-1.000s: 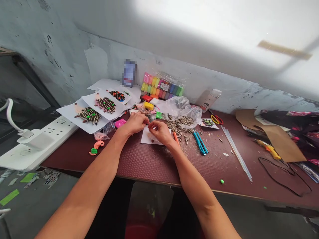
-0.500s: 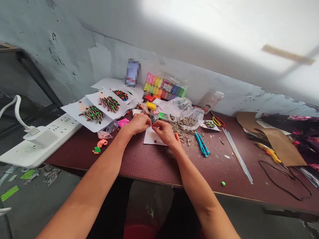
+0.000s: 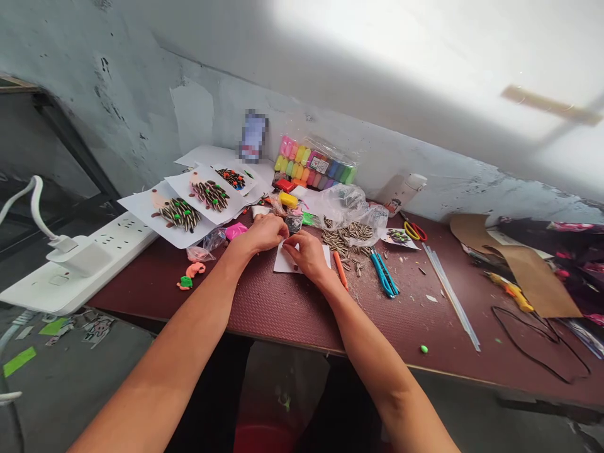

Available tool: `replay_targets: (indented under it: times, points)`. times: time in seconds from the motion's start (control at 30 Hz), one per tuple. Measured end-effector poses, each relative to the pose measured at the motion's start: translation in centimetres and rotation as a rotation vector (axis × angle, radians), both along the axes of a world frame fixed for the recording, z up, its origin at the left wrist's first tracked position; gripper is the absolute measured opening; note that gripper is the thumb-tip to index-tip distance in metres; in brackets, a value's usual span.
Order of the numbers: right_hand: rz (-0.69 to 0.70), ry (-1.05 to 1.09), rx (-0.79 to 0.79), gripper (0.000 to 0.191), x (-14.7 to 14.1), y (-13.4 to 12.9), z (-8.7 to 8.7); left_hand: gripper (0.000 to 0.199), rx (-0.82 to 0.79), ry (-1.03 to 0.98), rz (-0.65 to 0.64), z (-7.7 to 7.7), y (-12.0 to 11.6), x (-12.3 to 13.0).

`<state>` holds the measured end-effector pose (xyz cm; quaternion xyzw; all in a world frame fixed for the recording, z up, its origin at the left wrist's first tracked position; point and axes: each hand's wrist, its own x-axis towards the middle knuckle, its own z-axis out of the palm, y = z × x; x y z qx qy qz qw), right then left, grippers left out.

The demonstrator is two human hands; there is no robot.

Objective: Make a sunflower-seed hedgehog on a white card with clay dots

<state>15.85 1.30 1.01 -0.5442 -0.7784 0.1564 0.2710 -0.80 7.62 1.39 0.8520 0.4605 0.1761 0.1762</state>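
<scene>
A white power strip point(image 3: 78, 270) with a plugged-in charger lies at the far left of a dark red table point(image 3: 283, 321). Next come overlapping paper sheets bearing hedgehog pictures point(image 3: 179, 214) made of striped sunflower seeds dotted with colored clay. Below them sit small orange and green clay scraps point(image 3: 189, 277), and nearer the hands, a lump of pink clay point(image 3: 236, 231).

At the center, the left hand point(image 3: 264, 234) and the right hand point(image 3: 306, 255) curve inward, fingertips close together just above a small white paper sheet point(image 3: 302, 262). The right hand rests over that sheet, which lies flat on the table. The fingers hide whatever they may be pinching, so I cannot tell if either hand grasps anything.

Behind the hands stands a packed set of rainbow clay bars point(image 3: 314, 162). To the right, loose sunflower seeds point(image 3: 346, 242) spill from a clear plastic bag point(image 3: 342, 204). An orange stick point(image 3: 340, 270) and a blue craft knife point(image 3: 384, 275) lie beyond the paper.

Further right are red-and-yellow scissors point(image 3: 414, 231), long clear glue sticks point(image 3: 450, 296), and a green clay ball point(image 3: 423, 348). At the far right lie brown cardboard point(image 3: 533, 277), a yellow tool point(image 3: 512, 299), and a looping black cord point(image 3: 533, 343).
</scene>
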Motion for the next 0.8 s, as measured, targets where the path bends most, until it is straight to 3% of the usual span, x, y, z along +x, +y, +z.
replay_targets:
  times: [0.3, 0.6, 0.8]
  points:
    - [0.054, -0.166, -0.004, 0.017, -0.4, -0.7, 0.7, 0.03, -0.019, 0.154, 0.016, 1.6, -1.1, 0.3]
    - [0.12, -0.401, -0.069, 0.035, -0.2, -1.3, 2.8, 0.029, -0.046, 0.12, 0.006, 1.7, -1.1, 0.2]
    - [0.103, -0.442, -0.123, 0.043, -0.2, -1.3, 3.2, 0.029, -0.05, 0.128, 0.009, 1.8, -1.1, 0.2]
